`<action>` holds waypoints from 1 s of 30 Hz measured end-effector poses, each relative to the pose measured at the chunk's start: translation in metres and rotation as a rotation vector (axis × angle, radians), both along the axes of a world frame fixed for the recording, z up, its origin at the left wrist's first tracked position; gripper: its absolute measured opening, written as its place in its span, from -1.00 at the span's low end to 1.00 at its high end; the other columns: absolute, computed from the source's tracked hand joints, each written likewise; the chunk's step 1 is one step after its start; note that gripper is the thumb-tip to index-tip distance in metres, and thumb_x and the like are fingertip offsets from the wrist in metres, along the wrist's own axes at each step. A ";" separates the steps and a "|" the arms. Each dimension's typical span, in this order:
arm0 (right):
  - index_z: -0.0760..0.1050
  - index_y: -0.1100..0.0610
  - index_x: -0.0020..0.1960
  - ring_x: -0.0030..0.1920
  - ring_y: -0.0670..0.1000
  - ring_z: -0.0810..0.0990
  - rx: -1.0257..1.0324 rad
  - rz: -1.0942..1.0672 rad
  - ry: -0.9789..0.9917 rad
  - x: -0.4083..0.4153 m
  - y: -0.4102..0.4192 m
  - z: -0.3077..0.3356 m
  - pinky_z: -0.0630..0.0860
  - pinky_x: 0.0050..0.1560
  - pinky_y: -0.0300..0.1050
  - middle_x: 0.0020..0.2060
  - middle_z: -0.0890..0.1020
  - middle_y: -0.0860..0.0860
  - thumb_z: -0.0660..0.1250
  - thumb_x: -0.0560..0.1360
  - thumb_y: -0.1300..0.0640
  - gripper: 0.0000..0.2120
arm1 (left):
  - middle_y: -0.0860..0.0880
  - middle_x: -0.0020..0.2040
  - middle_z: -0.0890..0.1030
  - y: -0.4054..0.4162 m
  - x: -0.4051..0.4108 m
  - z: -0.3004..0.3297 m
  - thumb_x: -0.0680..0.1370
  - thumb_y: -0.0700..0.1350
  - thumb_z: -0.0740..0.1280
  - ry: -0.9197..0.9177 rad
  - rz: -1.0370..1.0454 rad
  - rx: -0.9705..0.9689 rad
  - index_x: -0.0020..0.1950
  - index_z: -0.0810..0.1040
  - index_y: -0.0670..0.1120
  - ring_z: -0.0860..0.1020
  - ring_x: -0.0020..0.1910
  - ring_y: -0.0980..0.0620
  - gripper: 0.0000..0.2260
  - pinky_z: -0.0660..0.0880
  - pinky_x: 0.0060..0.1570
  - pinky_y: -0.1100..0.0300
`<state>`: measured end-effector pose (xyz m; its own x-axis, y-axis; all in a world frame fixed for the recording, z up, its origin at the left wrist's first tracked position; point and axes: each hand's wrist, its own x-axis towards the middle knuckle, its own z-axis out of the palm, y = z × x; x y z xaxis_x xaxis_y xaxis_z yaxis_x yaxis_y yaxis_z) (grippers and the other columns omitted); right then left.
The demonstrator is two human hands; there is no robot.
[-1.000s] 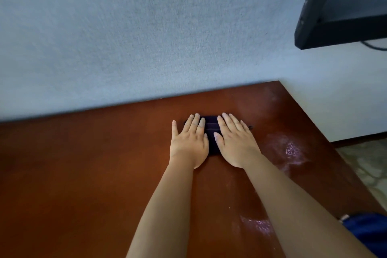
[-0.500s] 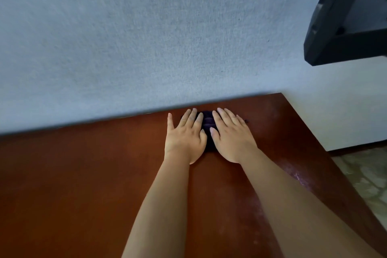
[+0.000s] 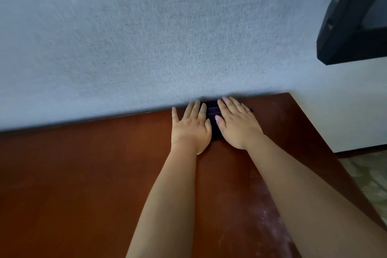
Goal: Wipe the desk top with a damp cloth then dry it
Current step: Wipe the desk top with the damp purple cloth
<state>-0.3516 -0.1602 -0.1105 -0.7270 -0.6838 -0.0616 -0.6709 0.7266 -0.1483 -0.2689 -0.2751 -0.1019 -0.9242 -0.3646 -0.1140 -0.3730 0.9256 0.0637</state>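
Both palms flat, fingers straight: left hand (image 3: 191, 126), right hand (image 3: 238, 123) press dark cloth (image 3: 213, 116) onto desk (image 3: 83, 174) at wall edge. Wiping underway, I judge; drying left.

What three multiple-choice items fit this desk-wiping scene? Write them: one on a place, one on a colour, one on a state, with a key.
1. Where on the desk top does the cloth lie?
A. at the far edge by the wall
B. at the near edge
C. hanging off the right side

2. What colour is the cloth?
A. white
B. dark, near black
C. yellow

3. How do the hands lie?
A. both clenched in fists
B. one lifted off the desk
C. both flat, fingers straight, pressing the cloth

Key: 1 A, the cloth meets the wall. 2 B, dark folds show between the hands. 3 C, left hand and right hand lie flat on it.
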 end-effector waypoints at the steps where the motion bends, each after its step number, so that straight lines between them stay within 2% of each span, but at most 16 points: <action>1: -0.11 0.11 0.57 0.54 -0.04 -0.16 0.001 -0.003 0.003 0.006 0.004 0.000 -0.15 0.53 -0.03 0.57 -0.07 0.01 -0.15 0.66 -0.06 -0.47 | 0.01 0.60 -0.13 0.004 0.006 0.000 0.67 0.02 -0.15 -0.005 -0.002 0.002 0.59 -0.12 -0.04 -0.19 0.56 0.09 -0.51 -0.25 0.48 -0.18; 15: -0.11 0.10 0.57 0.55 -0.04 -0.14 -0.004 -0.024 0.023 0.086 0.058 -0.003 -0.16 0.52 -0.08 0.57 -0.07 0.00 -0.20 0.66 -0.05 -0.48 | 0.01 0.60 -0.17 0.052 0.079 -0.001 0.67 0.05 -0.19 -0.022 -0.059 -0.006 0.59 -0.15 -0.04 -0.22 0.55 0.08 -0.51 -0.25 0.48 -0.19; 17: -0.10 0.09 0.57 0.55 -0.04 -0.13 -0.009 -0.009 0.044 0.080 0.057 -0.003 -0.16 0.52 -0.10 0.57 -0.05 0.01 -0.25 0.64 -0.08 -0.45 | 0.01 0.60 -0.17 0.051 0.076 -0.001 0.67 0.05 -0.18 -0.020 -0.070 -0.002 0.59 -0.15 -0.03 -0.22 0.55 0.08 -0.51 -0.25 0.48 -0.19; 21: -0.11 0.08 0.57 0.55 -0.05 -0.14 -0.012 -0.001 0.045 0.054 0.046 -0.002 -0.16 0.52 -0.11 0.57 -0.06 -0.01 -0.15 0.67 -0.03 -0.49 | 0.01 0.60 -0.17 0.042 0.053 -0.001 0.67 0.05 -0.18 -0.018 -0.078 -0.008 0.59 -0.15 -0.03 -0.22 0.55 0.07 -0.51 -0.25 0.48 -0.19; 30: -0.11 0.09 0.57 0.55 -0.04 -0.13 0.018 0.051 0.055 -0.018 0.027 -0.002 -0.16 0.52 -0.10 0.57 -0.06 0.01 -0.14 0.67 -0.03 -0.48 | 0.00 0.60 -0.12 0.028 -0.013 -0.002 0.67 0.04 -0.16 0.011 -0.028 0.000 0.59 -0.12 -0.03 -0.20 0.56 0.08 -0.51 -0.24 0.48 -0.20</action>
<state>-0.3700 -0.1334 -0.1126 -0.6943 -0.7189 -0.0353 -0.7135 0.6939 -0.0968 -0.2816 -0.2474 -0.1041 -0.9351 -0.3388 -0.1037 -0.3464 0.9356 0.0675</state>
